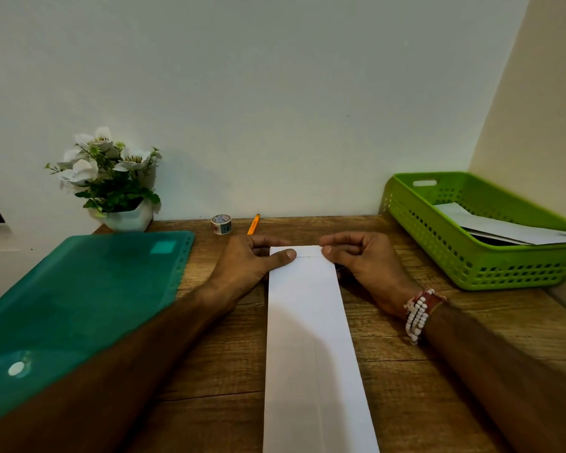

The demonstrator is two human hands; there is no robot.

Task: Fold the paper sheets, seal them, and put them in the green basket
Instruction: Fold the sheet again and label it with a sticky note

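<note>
You are holding the far end of the folded sheet (pixel 307 322), which is lying lengthwise on the table (pixel 406 371), running from the centre of the frame to the bottom edge. Your left hand (pixel 252 259) is pinching the narrow end flap, thumb flat on top and fingers curled behind the far edge. Your right hand (pixel 363 259) is pinching the flap's right corner with curled fingers. If the two hands are pressing unevenly, the crease is likely going askew. Nothing is weighing down the long body, so a pull from either hand is risking a swing off line. The tape (pixel 222 224) is lying beyond your hands at upper centre, beside the pencil (pixel 253 223), so reaching for it means freeing one hand and risking the flap lifting. The green basket (pixel 438 250), at right and well apart, is already holding paper.
</note>
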